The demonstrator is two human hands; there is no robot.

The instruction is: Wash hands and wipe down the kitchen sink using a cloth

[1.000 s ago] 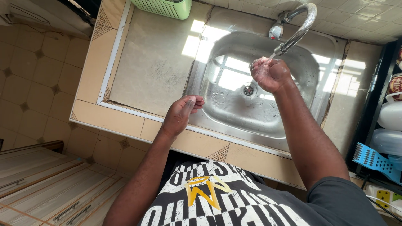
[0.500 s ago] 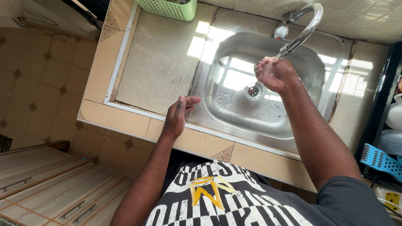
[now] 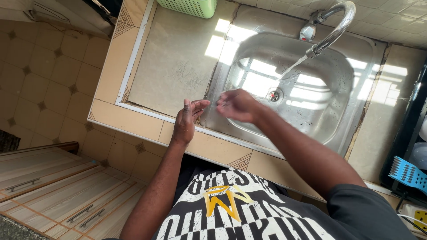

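My left hand (image 3: 187, 119) rests flat on the front rim of the steel sink (image 3: 356, 111), fingers spread, holding nothing. My right hand (image 3: 235, 105) hovers over the left part of the basin, blurred, fingers loosely curled, close to the left fingertips and with nothing seen in it. A curved chrome tap (image 3: 331, 24) at the back of the sink runs a thin stream of water (image 3: 291, 69) towards the drain (image 3: 274, 95).
A stone draining surface (image 3: 175, 58) lies left of the basin, with a green plastic basket (image 3: 191, 6) at its far edge. Tiled counter edge and wall run along the left. Wooden drawers (image 3: 49, 195) sit lower left. A blue plastic piece (image 3: 407, 174) is at the right.
My right hand has left the water stream under the tap and moved down and left, close to my left hand. The left hand stays on the sink rim. Water keeps running.
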